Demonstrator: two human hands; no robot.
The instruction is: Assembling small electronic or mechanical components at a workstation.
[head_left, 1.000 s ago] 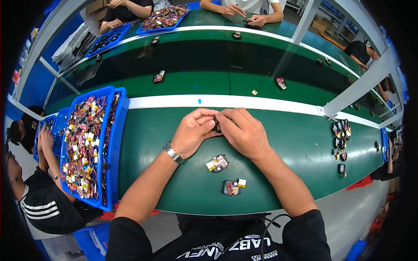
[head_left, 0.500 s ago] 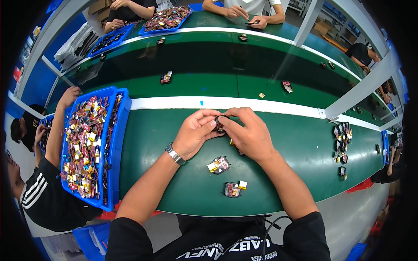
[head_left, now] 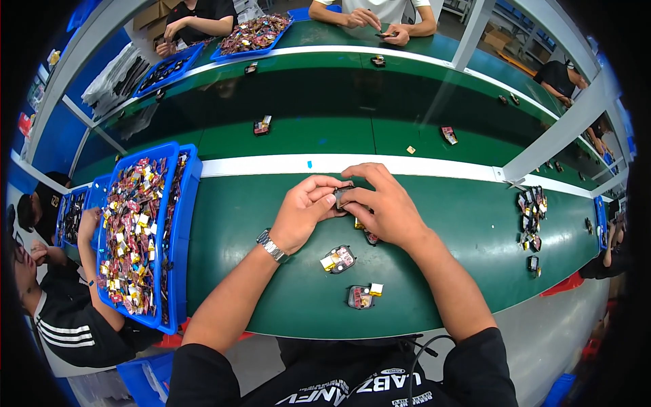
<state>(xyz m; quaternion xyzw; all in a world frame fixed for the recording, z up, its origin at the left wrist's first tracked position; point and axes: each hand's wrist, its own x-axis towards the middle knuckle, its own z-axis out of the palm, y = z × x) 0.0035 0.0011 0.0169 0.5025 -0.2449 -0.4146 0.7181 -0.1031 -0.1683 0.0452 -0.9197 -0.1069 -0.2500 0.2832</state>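
Over the green worktable, my left hand (head_left: 305, 211) and my right hand (head_left: 388, 209) meet, both closed on one small black plastic casing (head_left: 343, 196). The fingers of both hands cover much of it. Beneath my right hand lies another casing (head_left: 370, 237), partly hidden, with a yellow and white piece beside it. Nearer to me rests an open casing with a reddish circuit board (head_left: 344, 258) and a white-and-yellow battery pack on its left. A similar open casing (head_left: 359, 297) lies closer to the table's front edge, its small battery pack (head_left: 376, 289) at its upper right.
At left stands a blue tray (head_left: 178, 271) heaped with small boards and battery packs. A pile of assembled casings (head_left: 531, 216) lies at right. Beyond the white rail (head_left: 434, 169), a green belt carries scattered casings (head_left: 262, 125). A co-worker (head_left: 68, 319) sits at left; others work across.
The casing in my hands has turned, showing a flat dark face. My right fingers have shifted over it. The co-worker at left has drawn an arm back from the tray. Belt pieces have moved slightly right.
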